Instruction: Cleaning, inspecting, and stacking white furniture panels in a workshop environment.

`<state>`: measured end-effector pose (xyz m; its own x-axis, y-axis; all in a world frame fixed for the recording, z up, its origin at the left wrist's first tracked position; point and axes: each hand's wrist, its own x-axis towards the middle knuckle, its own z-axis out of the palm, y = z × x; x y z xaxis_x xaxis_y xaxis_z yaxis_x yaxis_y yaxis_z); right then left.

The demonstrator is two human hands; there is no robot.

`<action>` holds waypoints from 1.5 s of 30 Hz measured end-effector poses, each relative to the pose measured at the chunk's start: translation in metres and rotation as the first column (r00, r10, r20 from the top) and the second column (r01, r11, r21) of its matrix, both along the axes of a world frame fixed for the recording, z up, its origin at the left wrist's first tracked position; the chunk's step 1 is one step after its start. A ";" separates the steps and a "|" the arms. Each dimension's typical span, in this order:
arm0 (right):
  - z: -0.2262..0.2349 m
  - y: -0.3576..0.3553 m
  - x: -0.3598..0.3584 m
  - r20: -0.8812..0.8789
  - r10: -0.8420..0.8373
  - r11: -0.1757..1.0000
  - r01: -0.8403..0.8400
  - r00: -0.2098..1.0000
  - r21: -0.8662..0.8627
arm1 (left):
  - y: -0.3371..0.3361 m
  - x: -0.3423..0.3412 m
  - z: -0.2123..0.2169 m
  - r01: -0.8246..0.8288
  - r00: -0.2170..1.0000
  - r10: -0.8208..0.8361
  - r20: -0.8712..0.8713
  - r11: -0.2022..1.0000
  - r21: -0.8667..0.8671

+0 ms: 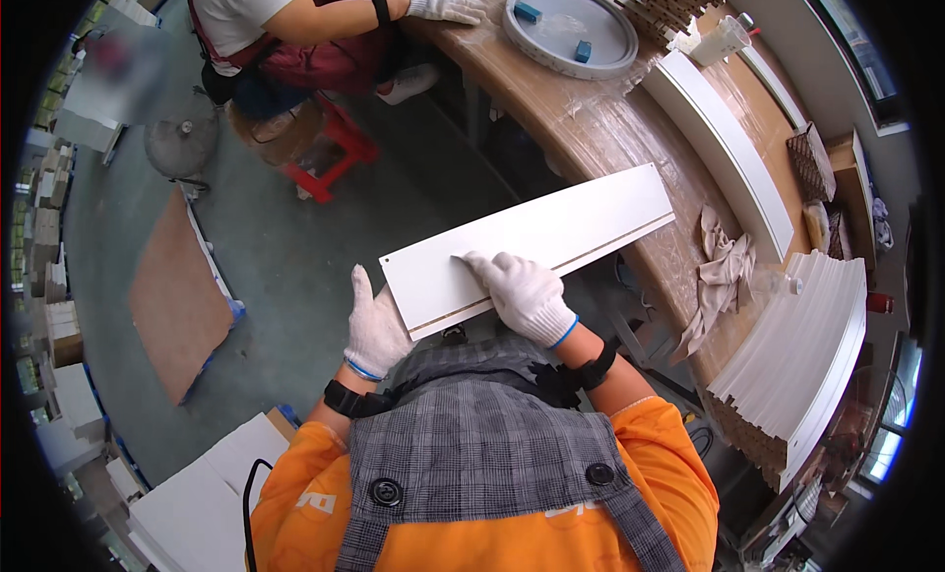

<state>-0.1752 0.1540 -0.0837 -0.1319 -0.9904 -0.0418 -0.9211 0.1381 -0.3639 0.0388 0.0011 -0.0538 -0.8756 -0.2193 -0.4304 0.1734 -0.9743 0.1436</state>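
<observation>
A long white board (551, 222) with a thin brown groove along its near edge and a small hole at each far corner slants across in front of me. Its right end reaches over the worktable (591, 144). My left hand (379, 328), in a white knitted glove, grips the board's left end, thumb raised and fingers partly hidden behind it. My right hand (524, 294), gloved alike, lies over the board's near edge with fingers curled and the forefinger reaching onto the white face. A small dark spot shows at that fingertip; whether something is held there is hidden.
On the worktable are a grey round tray (551, 55) with blue blocks, a beige cloth (724, 267), another white panel (724, 144) and a stack of white boards (797, 346). A co-worker's gloved hand (448, 5) rests at the far edge. A red stool (335, 149) and brown sheet (182, 296) are left.
</observation>
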 end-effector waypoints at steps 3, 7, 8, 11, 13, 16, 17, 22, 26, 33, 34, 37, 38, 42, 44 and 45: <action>-0.016 0.012 -0.053 -0.066 -0.640 0.752 0.606 0.766 -0.260 | -0.002 0.002 0.002 -0.022 1.000 0.022 -0.009 0.999 0.025; -0.045 0.021 -0.136 -0.156 -0.839 0.544 0.791 0.521 -0.280 | -0.003 0.003 0.000 -0.032 0.999 0.032 -0.003 0.999 0.034; -0.047 0.015 -0.127 -0.178 -0.816 0.577 0.791 0.550 -0.204 | -0.003 0.003 0.000 -0.031 0.999 0.030 0.016 0.999 0.027; -0.027 -0.029 -0.007 -0.158 -0.549 0.806 0.470 0.821 -0.361 | -0.004 0.006 0.001 -0.033 0.999 0.034 -0.023 0.998 0.050; 0.004 -0.052 0.074 -0.328 -0.301 0.948 0.243 0.895 -0.207 | -0.005 0.007 0.002 -0.009 0.997 0.012 -0.078 0.999 0.042; 0.061 -0.065 0.092 0.057 0.325 0.936 -0.312 0.944 -0.166 | -0.007 0.007 0.004 -0.001 0.999 0.003 -0.037 0.999 0.052; 0.073 -0.073 0.078 0.128 0.076 0.976 -0.048 0.989 -0.212 | -0.008 0.007 0.005 0.003 1.000 -0.002 -0.007 0.999 0.052; 0.084 -0.084 0.060 0.086 -0.489 0.859 0.496 0.868 -0.125 | -0.007 0.005 0.008 -0.008 0.991 0.014 -0.132 0.999 0.045; 0.067 -0.069 0.087 0.090 0.378 0.907 -0.348 0.922 -0.237 | -0.013 0.008 0.009 0.038 0.985 -0.038 -0.166 0.999 -0.003; 0.067 -0.056 0.020 -0.053 -0.635 0.767 0.620 0.771 -0.168 | -0.018 -0.001 0.008 -0.033 0.983 0.047 -0.177 0.996 0.081; 0.067 -0.054 0.023 -0.091 -0.704 0.710 0.695 0.705 -0.110 | -0.020 -0.002 0.008 -0.036 0.983 0.048 -0.174 0.997 0.069; 0.062 -0.042 0.074 -0.103 -0.178 0.984 0.177 0.979 -0.021 | -0.023 -0.005 0.006 -0.042 0.982 0.061 -0.177 0.993 0.107; 0.060 -0.038 0.086 -0.008 0.142 0.989 -0.142 0.990 0.027 | -0.025 -0.006 0.004 -0.043 0.986 0.061 -0.158 0.992 0.117; 0.061 -0.030 0.088 0.287 -0.232 0.913 0.310 0.929 -0.267 | -0.026 -0.009 0.000 -0.056 0.998 0.055 -0.040 0.998 -0.026; 0.064 -0.032 0.071 0.368 -0.345 0.853 0.452 0.863 -0.262 | -0.026 -0.010 0.000 -0.063 0.995 0.065 -0.082 0.998 0.028; 0.064 -0.033 0.063 0.288 -0.326 0.919 0.373 0.901 -0.128 | -0.026 -0.010 0.000 -0.067 0.995 0.069 -0.065 0.997 0.033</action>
<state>-0.1123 0.1213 -0.0198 -0.4793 -0.8763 0.0495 -0.6971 0.3458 -0.6281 0.0283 -0.0250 -0.0534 -0.8858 -0.2670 -0.3796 0.2478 -0.9637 0.0997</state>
